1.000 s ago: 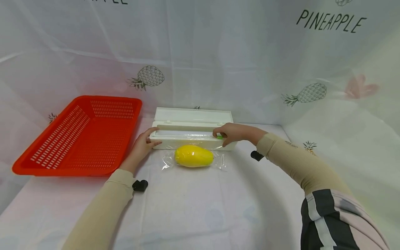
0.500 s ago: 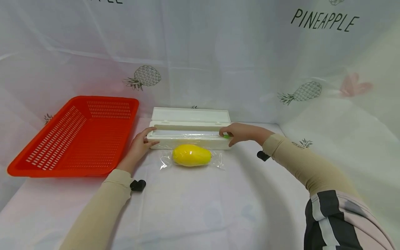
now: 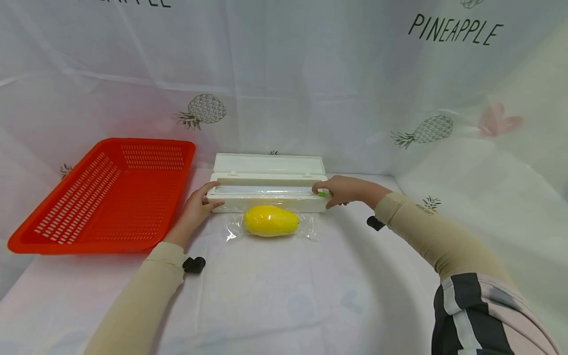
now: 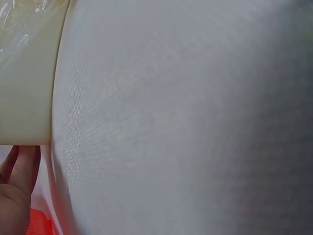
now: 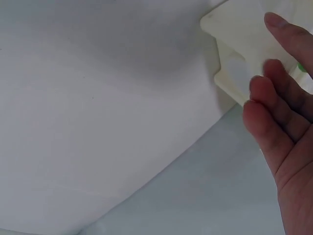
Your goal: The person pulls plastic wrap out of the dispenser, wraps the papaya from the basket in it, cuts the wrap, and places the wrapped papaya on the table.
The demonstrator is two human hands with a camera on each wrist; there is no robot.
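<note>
The fingers of the right hand [image 3: 339, 190] are curled over the right end of a white cling-film dispenser box [image 3: 266, 197], where a small green slider [image 3: 321, 194] is pinched between fingertips and thumb; in the right wrist view the fingers [image 5: 281, 105] are seen close together against the box's corner [image 5: 234, 44], with a sliver of green beside them. The left hand [image 3: 196, 209] is laid against the left end of the box, its thumb resting on the top edge and the other fingers spread loosely along the front wall; in the left wrist view only part of that hand [image 4: 14, 188] is seen below the cream wall of the box [image 4: 27, 93]. The box's lid [image 3: 268, 163] is folded back, open. Just in front of the box, between the two hands, a yellow mango [image 3: 270, 220] is lying on a sheet of clear film [image 3: 306, 228] drawn out over the white tablecloth [image 3: 275, 296]. Beside the left hand a red perforated basket [image 3: 106, 197] is standing on the cloth. A white backdrop printed with pineapples [image 3: 201, 111] is hung behind.
</note>
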